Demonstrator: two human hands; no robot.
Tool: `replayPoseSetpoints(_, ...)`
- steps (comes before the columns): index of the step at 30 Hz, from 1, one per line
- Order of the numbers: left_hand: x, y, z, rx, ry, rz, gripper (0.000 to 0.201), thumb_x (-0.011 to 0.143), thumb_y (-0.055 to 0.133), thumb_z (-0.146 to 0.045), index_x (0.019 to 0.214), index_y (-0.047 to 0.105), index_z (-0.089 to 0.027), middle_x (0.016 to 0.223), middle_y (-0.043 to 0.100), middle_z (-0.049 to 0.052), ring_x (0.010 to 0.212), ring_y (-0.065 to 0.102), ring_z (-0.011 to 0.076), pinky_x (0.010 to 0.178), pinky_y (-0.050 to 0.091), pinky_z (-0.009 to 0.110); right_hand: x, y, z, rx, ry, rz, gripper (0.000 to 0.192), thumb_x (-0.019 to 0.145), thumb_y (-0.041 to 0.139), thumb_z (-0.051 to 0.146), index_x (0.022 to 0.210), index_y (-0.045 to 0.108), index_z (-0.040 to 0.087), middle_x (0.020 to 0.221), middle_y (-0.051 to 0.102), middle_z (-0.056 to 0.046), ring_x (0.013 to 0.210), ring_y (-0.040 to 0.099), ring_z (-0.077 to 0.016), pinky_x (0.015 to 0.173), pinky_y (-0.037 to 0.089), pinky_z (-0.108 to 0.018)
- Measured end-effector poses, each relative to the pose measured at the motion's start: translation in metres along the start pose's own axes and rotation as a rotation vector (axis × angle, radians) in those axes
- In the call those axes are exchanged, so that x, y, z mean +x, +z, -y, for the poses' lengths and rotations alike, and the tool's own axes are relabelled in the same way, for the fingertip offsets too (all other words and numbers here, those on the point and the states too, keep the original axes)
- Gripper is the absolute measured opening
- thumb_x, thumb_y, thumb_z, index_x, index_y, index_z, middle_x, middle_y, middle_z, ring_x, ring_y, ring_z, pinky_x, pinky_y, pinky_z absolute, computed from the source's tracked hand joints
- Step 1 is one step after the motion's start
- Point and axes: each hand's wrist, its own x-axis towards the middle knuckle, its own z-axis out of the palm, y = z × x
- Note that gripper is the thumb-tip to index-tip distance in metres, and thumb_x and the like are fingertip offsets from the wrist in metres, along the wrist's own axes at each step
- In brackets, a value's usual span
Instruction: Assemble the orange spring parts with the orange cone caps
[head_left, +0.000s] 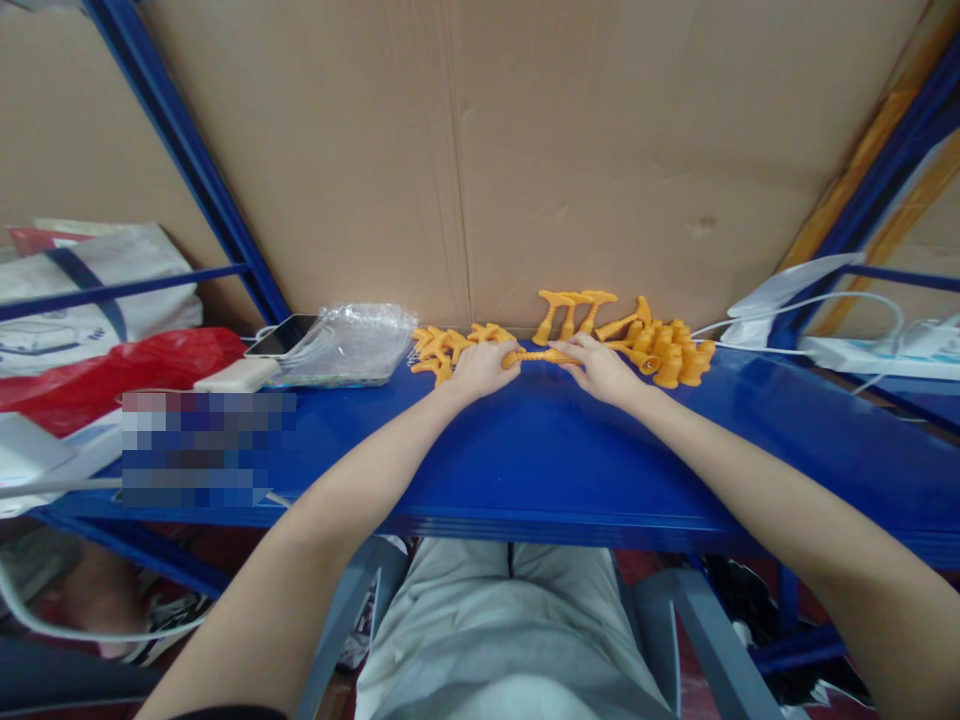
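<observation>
The yellow-orange, spiral-ribbed piece [536, 356] lies crosswise between the two hands, just above or on the blue counter [540, 450]; which of the two is hard to tell. The left hand [484, 370] is closed around its left end, and the right hand [604, 370] pinches the other end between thumb and fingers. It looks like moulded plastic, so it is probably light and stiff, with little give; the ribs should resist slipping, while the slimmer shaft might snap if bent hard. The thicker ends seem the safest hold, leaving the ribbed middle free. Near the right hand stand T-topped orange pieces [553, 315] and clustered orange cylinders [679, 355]; orange branching pieces [442, 345] lie beside the left hand.
</observation>
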Motion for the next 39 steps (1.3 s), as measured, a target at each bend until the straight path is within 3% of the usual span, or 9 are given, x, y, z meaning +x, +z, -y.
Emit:
replayPoseSetpoints(5, 0.001, 0.001, 0.003, 0.0, 0.039, -0.026, 0.035, 0.094, 0.059, -0.027, 0.127, 0.07, -0.021, 0.123, 0.076, 0.011, 0.111, 0.072, 0.0302, 0.096, 0.057, 0.041, -0.001, 0.001, 0.002, 0.036, 0.037, 0.016, 0.045, 0.095, 0.055, 0.02, 0.139, 0.069, 0.023, 0.115, 0.069, -0.013, 0.104, 0.07, -0.0293, 0.097, 0.058, -0.048)
replayPoseSetpoints(11, 0.003, 0.005, 0.009, -0.02, 0.087, -0.066, 0.031, 0.097, 0.059, -0.032, 0.123, 0.069, -0.02, 0.121, 0.076, 0.01, 0.11, 0.072, 0.0278, 0.094, 0.056, 0.038, 0.004, 0.004, -0.002, 0.148, 0.127, -0.021, 0.047, 0.091, 0.066, 0.026, 0.137, 0.068, 0.02, 0.12, 0.073, -0.014, 0.113, 0.069, -0.0309, 0.106, 0.054, -0.054)
replayPoseSetpoints(16, 0.007, 0.008, 0.014, 0.008, 0.054, -0.08, 0.033, 0.098, 0.059, -0.035, 0.126, 0.068, -0.02, 0.125, 0.075, 0.012, 0.113, 0.072, 0.0276, 0.092, 0.056, 0.035, 0.006, -0.002, -0.014, 0.408, 0.235, 0.018, 0.054, 0.085, 0.07, 0.024, 0.139, 0.063, 0.019, 0.133, 0.068, -0.014, 0.104, 0.073, -0.0251, 0.098, 0.06, -0.048)
replayPoseSetpoints(24, 0.008, 0.009, 0.018, -0.04, 0.067, -0.121, 0.03, 0.098, 0.061, -0.034, 0.122, 0.069, -0.017, 0.117, 0.076, 0.013, 0.107, 0.073, 0.0269, 0.089, 0.055, 0.034, 0.006, -0.017, -0.005, 0.798, 0.487, 0.099, 0.026, 0.091, 0.074, 0.038, 0.108, 0.074, 0.019, 0.103, 0.078, -0.01, 0.087, 0.078, -0.0233, 0.093, 0.063, -0.047)
replayPoseSetpoints(31, 0.007, 0.008, 0.014, -0.01, 0.035, -0.106, 0.032, 0.099, 0.062, -0.039, 0.124, 0.068, -0.019, 0.121, 0.075, 0.013, 0.11, 0.072, 0.0275, 0.09, 0.055, 0.035, 0.008, -0.019, 0.006, 0.882, 0.648, 0.064, 0.031, 0.1, 0.063, 0.048, 0.094, 0.068, 0.017, 0.089, 0.079, -0.012, 0.071, 0.076, -0.0202, 0.085, 0.066, -0.042)
replayPoseSetpoints(36, 0.007, 0.008, 0.014, 0.008, 0.033, -0.103, 0.032, 0.099, 0.062, -0.041, 0.121, 0.068, -0.018, 0.121, 0.075, 0.014, 0.11, 0.073, 0.0278, 0.09, 0.055, 0.034, 0.008, -0.021, 0.006, 0.903, 0.692, 0.107, 0.028, 0.102, 0.062, 0.04, 0.114, 0.068, 0.016, 0.092, 0.08, -0.012, 0.068, 0.076, -0.0196, 0.083, 0.066, -0.04)
replayPoseSetpoints(39, 0.007, 0.008, 0.014, 0.001, 0.042, -0.12, 0.032, 0.099, 0.062, -0.042, 0.119, 0.069, -0.018, 0.116, 0.076, 0.013, 0.106, 0.074, 0.0273, 0.086, 0.056, 0.033, 0.006, -0.024, 0.004, 0.929, 0.656, 0.165, 0.045, 0.094, 0.074, 0.031, 0.136, 0.062, 0.018, 0.1, 0.08, -0.011, 0.073, 0.077, -0.0187, 0.084, 0.066, -0.039)
